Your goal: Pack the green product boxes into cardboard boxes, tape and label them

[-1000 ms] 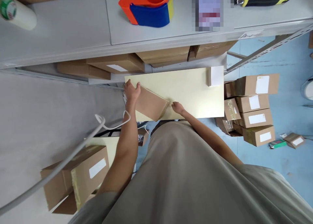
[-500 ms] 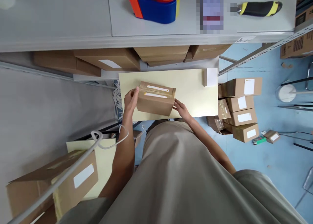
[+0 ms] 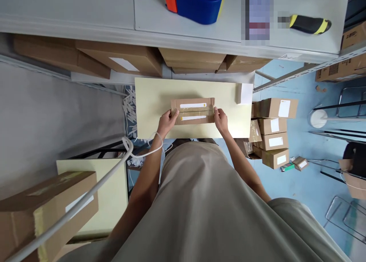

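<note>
A taped cardboard box (image 3: 193, 108) with two narrow white labels on its top is between my two hands, over a pale yellow tabletop (image 3: 154, 90). My left hand (image 3: 168, 121) grips its left end, thumb on the top near the corner. At the right end my right hand (image 3: 220, 120) holds the box by its edge, thumb up and fingers curled along the side. The undersides of the fingers are hidden. Toward the tabletop's right end stands a small white stack (image 3: 245, 94), apart from my hands.
A grey shelf (image 3: 100, 14) crosses the front, bearing a blue and orange holder (image 3: 197, 4) and a black-yellow handled tool (image 3: 310, 24). Cardboard boxes (image 3: 120, 58) sit beneath it. More boxes (image 3: 276, 142) are stacked at right. A white cable (image 3: 94, 187) runs past my left arm.
The box has turned from a slant to nearly square with the table and its top now faces me. My right hand has moved up to its right end; my left hand has shifted right.
</note>
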A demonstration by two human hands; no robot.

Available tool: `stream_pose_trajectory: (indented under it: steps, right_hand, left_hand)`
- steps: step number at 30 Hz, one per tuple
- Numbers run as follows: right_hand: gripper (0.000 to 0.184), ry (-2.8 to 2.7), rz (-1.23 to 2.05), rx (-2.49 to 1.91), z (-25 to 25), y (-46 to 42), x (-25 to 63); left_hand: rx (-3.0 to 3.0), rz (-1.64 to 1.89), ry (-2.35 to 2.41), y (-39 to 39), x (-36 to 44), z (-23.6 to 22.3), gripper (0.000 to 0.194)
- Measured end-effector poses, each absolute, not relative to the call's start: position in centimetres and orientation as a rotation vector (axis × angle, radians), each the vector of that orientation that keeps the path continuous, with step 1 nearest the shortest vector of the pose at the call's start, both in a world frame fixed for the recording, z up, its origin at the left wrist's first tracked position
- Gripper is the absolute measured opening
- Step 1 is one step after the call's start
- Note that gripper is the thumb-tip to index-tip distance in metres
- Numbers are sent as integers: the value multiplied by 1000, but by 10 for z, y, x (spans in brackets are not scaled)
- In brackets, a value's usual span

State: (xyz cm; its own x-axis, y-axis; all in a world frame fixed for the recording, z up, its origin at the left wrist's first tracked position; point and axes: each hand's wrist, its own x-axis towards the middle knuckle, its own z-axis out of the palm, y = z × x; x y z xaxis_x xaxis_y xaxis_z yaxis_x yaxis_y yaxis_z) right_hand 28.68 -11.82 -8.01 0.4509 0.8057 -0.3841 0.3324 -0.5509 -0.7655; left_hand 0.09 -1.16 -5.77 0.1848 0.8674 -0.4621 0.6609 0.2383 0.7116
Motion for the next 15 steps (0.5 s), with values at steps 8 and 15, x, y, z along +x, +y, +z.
stream_pose_trajectory:
  steps: [8,15]
  right_hand:
    - [66,-816,1027,-2219,-98,-88,273]
    - [81,-712,1501,-1885,-84,-86,284]
  left_hand:
    - [1272,253,1469,9,19,-66,62]
    - [979,331,1219,9,6,-77,90]
